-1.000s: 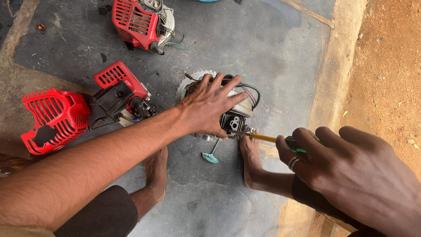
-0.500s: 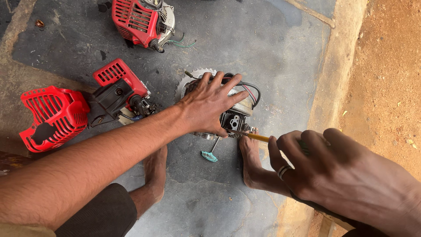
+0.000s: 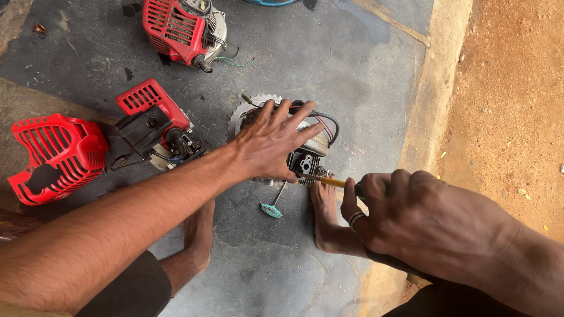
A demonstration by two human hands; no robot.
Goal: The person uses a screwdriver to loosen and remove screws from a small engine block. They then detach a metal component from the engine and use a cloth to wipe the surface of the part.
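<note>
Keep your left hand [image 3: 271, 140] pressed flat on the small engine [image 3: 305, 154] while your right hand [image 3: 411, 217], fist closed round the screwdriver [image 3: 329, 181], drives its tip squarely ahead.

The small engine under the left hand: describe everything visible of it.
The small engine lies on the grey concrete floor, bare grey metal with cooling fins, a toothed round disc behind it and a black cable looping over its right side. The left hand presses flat on top; the screwdriver in the right hand meets its front.

A loose red cover [image 3: 56, 155], two red engines [image 3: 154, 126] [image 3: 183, 29] and a teal T-handle tool [image 3: 272, 208] lie on concrete.
</note>
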